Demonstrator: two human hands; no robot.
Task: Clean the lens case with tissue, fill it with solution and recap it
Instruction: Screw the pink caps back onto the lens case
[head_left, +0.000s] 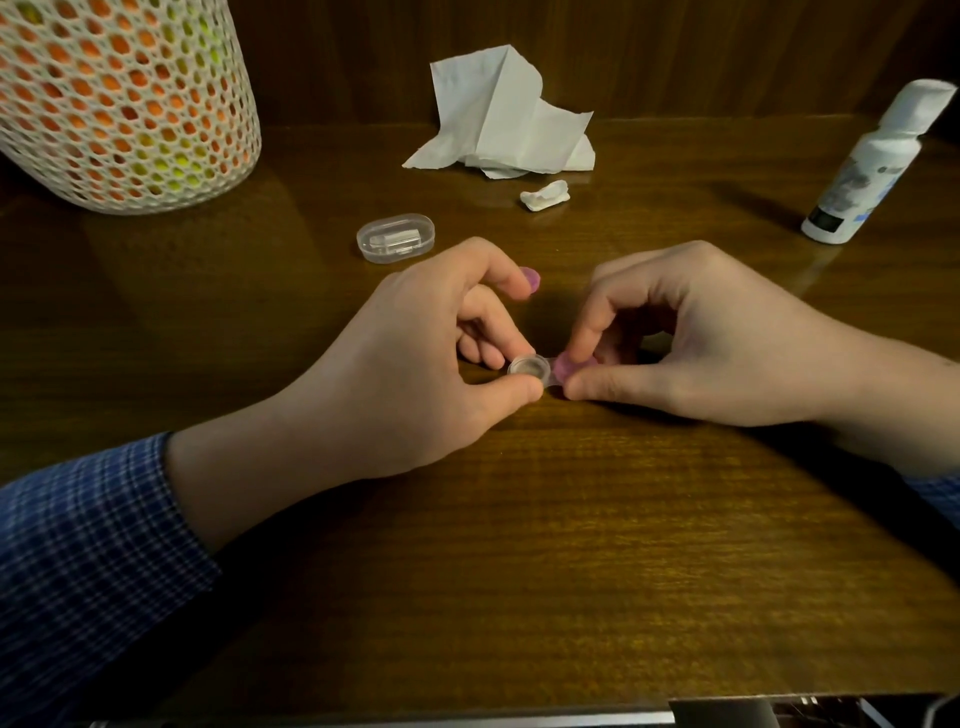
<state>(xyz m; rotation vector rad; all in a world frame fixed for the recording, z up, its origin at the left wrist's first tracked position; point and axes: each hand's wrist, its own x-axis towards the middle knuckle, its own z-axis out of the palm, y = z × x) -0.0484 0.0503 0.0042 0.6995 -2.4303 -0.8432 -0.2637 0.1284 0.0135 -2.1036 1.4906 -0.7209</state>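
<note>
A small clear lens case (529, 367) lies on the wooden table (571, 519) between my hands. Its left well is uncovered. My left hand (415, 364) pinches that well between thumb and fingers. My right hand (701, 338) grips a purple cap (563, 366) on the case's right well with thumb and forefinger. A second purple cap (530, 278) lies on the table just behind my left forefinger. The white solution bottle (872, 161) stands at the far right with its cap on. An unfolded tissue (504, 114) lies at the back, with a small wadded piece (545, 196) in front of it.
A white mesh basket (119, 98) holding orange and green balls stands at the back left. A small clear oval box (396, 238) sits behind my left hand. A wooden wall rises behind the table. A metal edge (519, 719) runs along the table's near side.
</note>
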